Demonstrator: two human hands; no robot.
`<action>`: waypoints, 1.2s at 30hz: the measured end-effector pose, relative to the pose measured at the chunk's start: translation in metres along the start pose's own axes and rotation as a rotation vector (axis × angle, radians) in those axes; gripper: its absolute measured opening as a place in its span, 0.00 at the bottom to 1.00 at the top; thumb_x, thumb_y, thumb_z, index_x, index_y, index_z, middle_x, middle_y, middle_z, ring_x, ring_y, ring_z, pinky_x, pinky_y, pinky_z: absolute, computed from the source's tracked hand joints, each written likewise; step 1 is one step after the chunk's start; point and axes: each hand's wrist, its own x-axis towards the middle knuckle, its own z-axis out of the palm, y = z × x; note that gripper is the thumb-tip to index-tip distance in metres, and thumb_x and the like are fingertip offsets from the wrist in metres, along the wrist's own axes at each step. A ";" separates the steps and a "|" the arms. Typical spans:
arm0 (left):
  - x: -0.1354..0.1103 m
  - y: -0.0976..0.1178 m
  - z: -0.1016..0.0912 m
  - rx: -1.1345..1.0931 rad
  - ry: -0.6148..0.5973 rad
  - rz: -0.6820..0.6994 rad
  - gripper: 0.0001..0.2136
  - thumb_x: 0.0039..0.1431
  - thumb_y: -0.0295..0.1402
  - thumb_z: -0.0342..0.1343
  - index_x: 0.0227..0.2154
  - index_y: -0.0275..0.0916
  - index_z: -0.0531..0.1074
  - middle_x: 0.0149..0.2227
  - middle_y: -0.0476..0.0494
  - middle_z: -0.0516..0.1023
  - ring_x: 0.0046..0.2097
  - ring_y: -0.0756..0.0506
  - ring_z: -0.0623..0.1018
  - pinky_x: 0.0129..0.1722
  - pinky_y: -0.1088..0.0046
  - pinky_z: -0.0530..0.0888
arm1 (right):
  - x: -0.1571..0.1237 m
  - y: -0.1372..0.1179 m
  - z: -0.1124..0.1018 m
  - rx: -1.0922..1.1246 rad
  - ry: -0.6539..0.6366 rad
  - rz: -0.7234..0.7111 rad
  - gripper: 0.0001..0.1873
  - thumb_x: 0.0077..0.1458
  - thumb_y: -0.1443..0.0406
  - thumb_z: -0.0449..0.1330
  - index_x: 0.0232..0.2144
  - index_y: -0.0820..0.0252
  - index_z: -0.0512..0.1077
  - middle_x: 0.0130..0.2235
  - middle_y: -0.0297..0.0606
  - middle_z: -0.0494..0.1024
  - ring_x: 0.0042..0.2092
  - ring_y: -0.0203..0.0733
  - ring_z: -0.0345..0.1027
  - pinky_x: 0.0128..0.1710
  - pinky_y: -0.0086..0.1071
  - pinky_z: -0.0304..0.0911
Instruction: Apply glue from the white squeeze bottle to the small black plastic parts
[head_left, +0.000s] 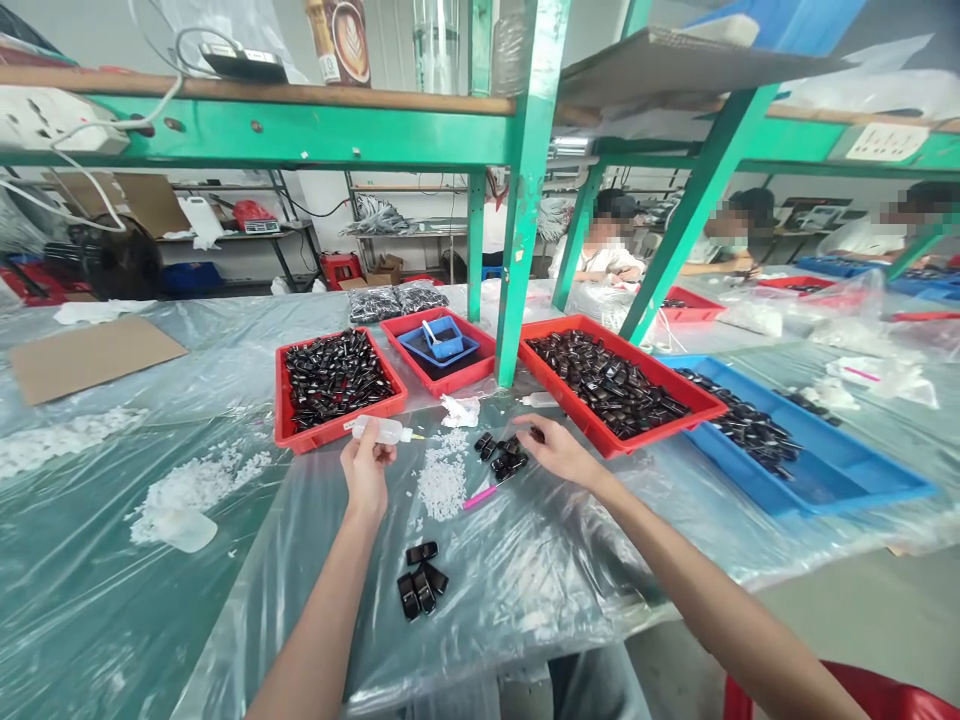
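Note:
A small translucent squeeze bottle (pixel 383 430) with a thin yellowish tip lies sideways in my left hand (pixel 366 468), its tip pointing right. My left fingers are closed round it, beside a red tray of black parts. My right hand (pixel 559 452) is at the right edge of a small pile of black plastic parts (pixel 508 464). A dark piece shows between its bent fingers, partly hidden by them. Left of this pile lie many tiny white pieces (pixel 442 480), with a pink stick-like tool (pixel 480 497) beside them. Nearer me are several more black parts (pixel 424 592).
Red trays (pixel 281 425) (pixel 615 448) and a blue tray (pixel 847 485) hold black parts. Another red tray (pixel 450 385) carries small blue containers. A green post (pixel 517 250) rises between trays beneath a shelf. White pieces (pixel 176 500) and cardboard (pixel 94 355) lie left. Other people sit across.

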 end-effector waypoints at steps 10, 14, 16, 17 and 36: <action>0.003 -0.002 -0.001 -0.017 0.036 -0.006 0.19 0.46 0.47 0.67 0.24 0.35 0.70 0.20 0.51 0.70 0.21 0.53 0.66 0.23 0.75 0.61 | 0.017 -0.029 0.074 0.625 -0.208 -0.084 0.25 0.56 0.68 0.54 0.57 0.58 0.65 0.36 0.33 0.74 0.29 0.34 0.62 0.34 0.31 0.63; 0.002 -0.001 0.000 -0.015 0.030 -0.011 0.19 0.46 0.47 0.67 0.24 0.35 0.70 0.21 0.50 0.71 0.22 0.53 0.66 0.23 0.76 0.60 | 0.020 -0.030 0.095 0.787 -0.192 -0.073 0.24 0.55 0.63 0.62 0.54 0.60 0.66 0.34 0.36 0.78 0.27 0.34 0.67 0.34 0.33 0.65; 0.001 -0.001 0.000 -0.009 0.022 -0.002 0.19 0.46 0.47 0.67 0.24 0.35 0.70 0.21 0.50 0.71 0.22 0.53 0.66 0.22 0.76 0.60 | 0.017 -0.027 0.102 0.822 -0.180 -0.031 0.20 0.54 0.60 0.65 0.47 0.62 0.70 0.34 0.38 0.80 0.24 0.34 0.66 0.32 0.33 0.66; 0.000 -0.001 0.001 -0.006 0.018 0.003 0.19 0.47 0.47 0.67 0.24 0.35 0.70 0.21 0.50 0.71 0.22 0.53 0.66 0.22 0.76 0.60 | 0.014 -0.027 0.104 0.827 -0.178 -0.016 0.18 0.53 0.58 0.65 0.44 0.62 0.72 0.35 0.40 0.80 0.23 0.33 0.65 0.30 0.33 0.66; -0.004 -0.006 0.004 0.087 -0.017 0.041 0.17 0.49 0.45 0.67 0.25 0.35 0.72 0.21 0.48 0.72 0.22 0.52 0.67 0.22 0.76 0.62 | -0.005 -0.045 0.104 0.717 -0.073 -0.079 0.12 0.61 0.68 0.54 0.45 0.60 0.74 0.38 0.39 0.79 0.25 0.33 0.65 0.27 0.28 0.63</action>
